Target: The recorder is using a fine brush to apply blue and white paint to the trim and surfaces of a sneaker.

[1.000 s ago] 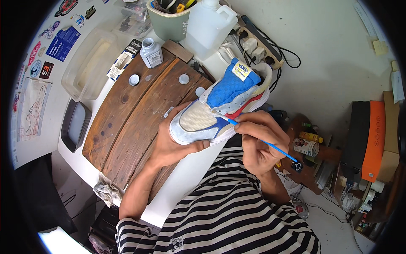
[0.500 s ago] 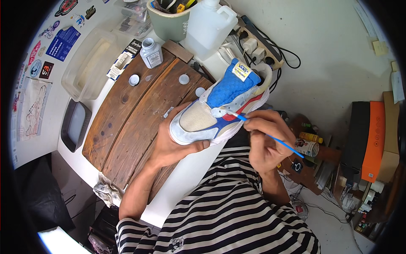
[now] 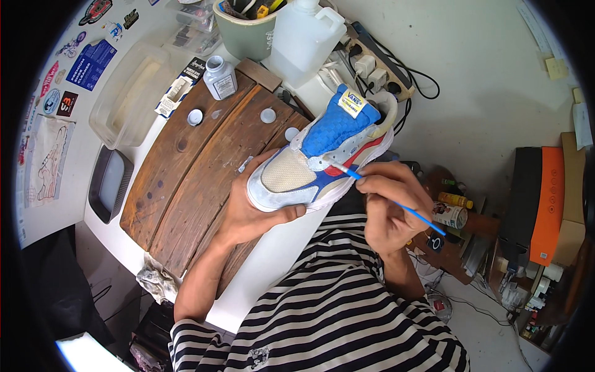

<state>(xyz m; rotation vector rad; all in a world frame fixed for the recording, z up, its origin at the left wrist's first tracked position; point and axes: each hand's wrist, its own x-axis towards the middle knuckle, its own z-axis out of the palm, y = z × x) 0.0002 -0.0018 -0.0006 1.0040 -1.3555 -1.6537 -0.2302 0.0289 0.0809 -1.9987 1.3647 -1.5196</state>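
My left hand (image 3: 242, 208) grips a sneaker (image 3: 288, 172) round its toe, the thumb along the sole's near side. The shoe has a cream mesh toe, a blue tongue, pale grey overlays and red and blue side panels; it carries no laces. Pinched in my right hand (image 3: 396, 201) is a thin blue paintbrush (image 3: 406, 206). Its bristle tip meets the pale eyelet strip beside the tongue, or hovers just over it. An uncapped bottle (image 3: 220, 78) with a grey-white mouth stands on the wooden board (image 3: 186, 167). A round cap (image 3: 194, 117) lies near it.
Two small round discs (image 3: 268, 115) lie on the board. Behind stand a translucent jug (image 3: 305, 43), a grey-green bin (image 3: 248, 37) and a power strip (image 3: 387, 68) with cables. At left are a clear plastic tub (image 3: 133, 93), a dark tray (image 3: 110, 184) and a crumpled rag (image 3: 156, 279).
The sneaker has shifted very slightly left in my left hand. The brush and my right hand have hardly moved, its tip still at the eyelet strip.
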